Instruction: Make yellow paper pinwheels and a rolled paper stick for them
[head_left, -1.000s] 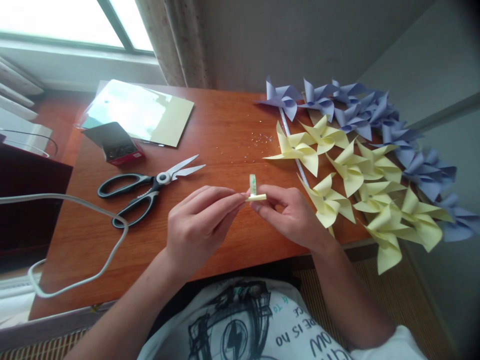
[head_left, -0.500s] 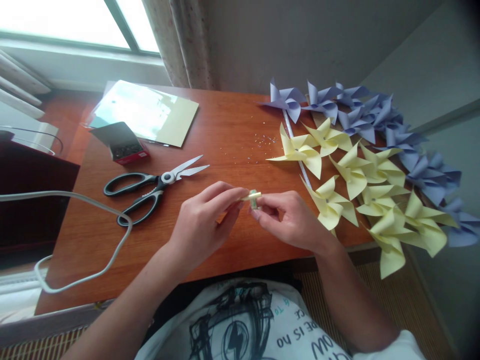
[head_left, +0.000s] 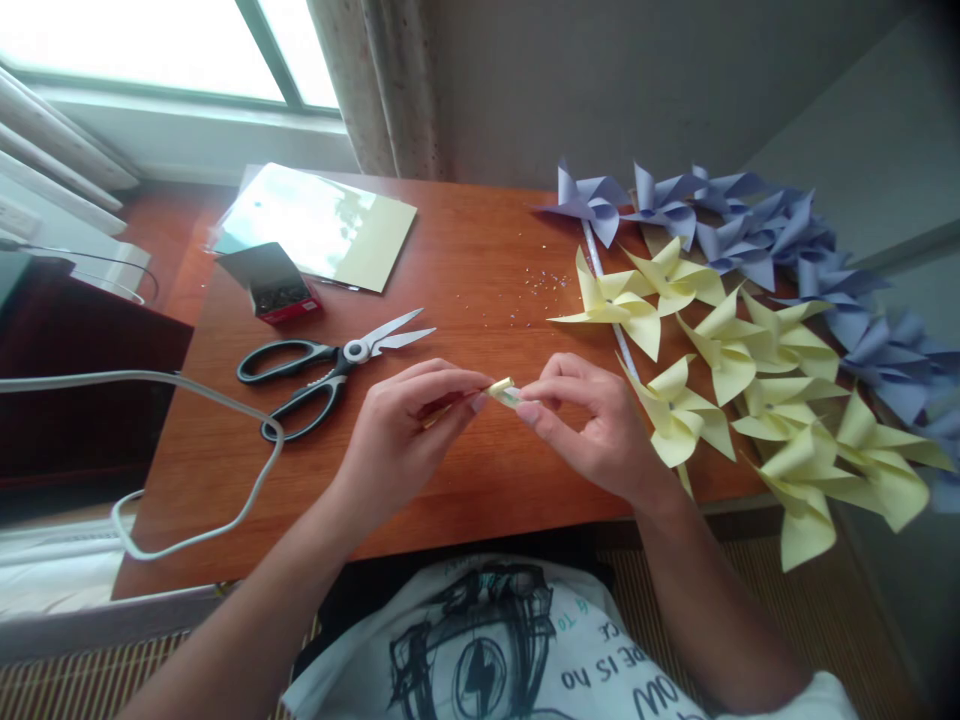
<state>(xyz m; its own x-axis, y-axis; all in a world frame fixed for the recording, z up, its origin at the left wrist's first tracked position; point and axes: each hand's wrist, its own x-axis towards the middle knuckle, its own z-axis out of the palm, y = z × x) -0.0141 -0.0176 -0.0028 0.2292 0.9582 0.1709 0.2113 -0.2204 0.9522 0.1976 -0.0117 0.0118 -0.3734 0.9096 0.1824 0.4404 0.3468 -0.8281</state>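
Strip (head_left: 501, 389) now flat between fingers (head_left: 457, 385)

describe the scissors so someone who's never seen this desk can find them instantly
On the reddish wooden desk, look to its left half, between the small open red box at the back and the white cable looping in from the left. The scissors lie flat there, just left of the left hand. They are the only metal tool: black handles, silver blades slightly parted, tips pointing right.
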